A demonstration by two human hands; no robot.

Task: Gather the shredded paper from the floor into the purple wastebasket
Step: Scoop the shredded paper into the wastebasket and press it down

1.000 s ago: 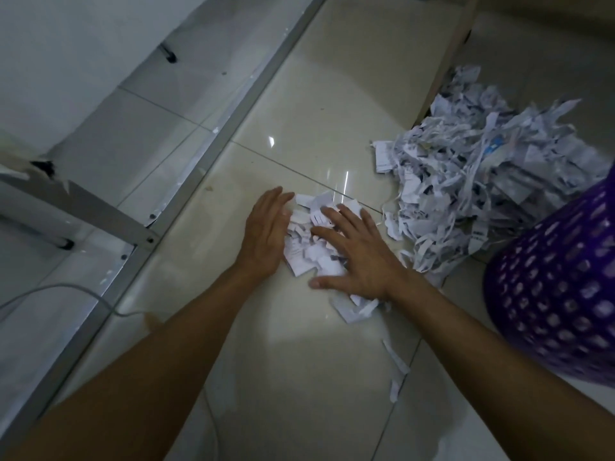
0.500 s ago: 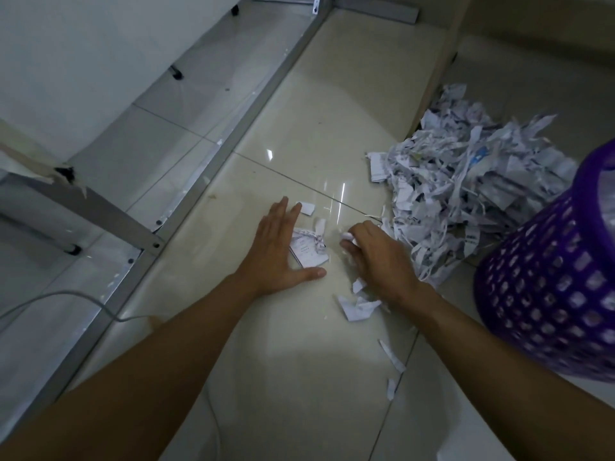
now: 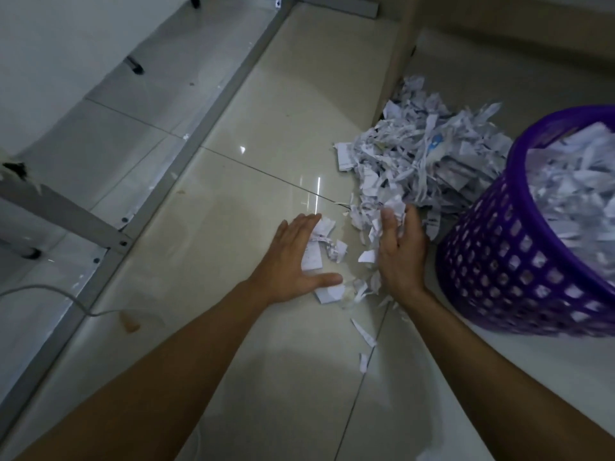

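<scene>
Looking down at the glossy cream tiled floor [image 3: 233, 201], you've got both hands out in front of you. Your left hand [image 3: 293, 257] lies flat on the tile, fingers straight and together, thumb stuck out toward 3 o'clock, gripping nothing; a few small white paper scraps [image 3: 319, 244] sit right against its fingers. Your right hand [image 3: 401, 251] is up on its edge just across from it, fingers mostly straight and pressed into the loose bits, pushing rather than grabbing as far as I can tell. The big heap of white shredded paper strips [image 3: 419, 161] sits at about 1 o'clock from your hands, its near edge touching your right fingertips. The purple perforated plastic wastebasket [image 3: 519, 261] is at 3 o'clock, just beside your right hand, tilted, with plenty of shreds inside. More stray strips [image 3: 364, 331] trail back toward 6 o'clock along the grout line. Over at 9 o'clock there's a grey metal frame [image 3: 106, 234] and a thin white cable [image 3: 50, 289] on the floor.
</scene>
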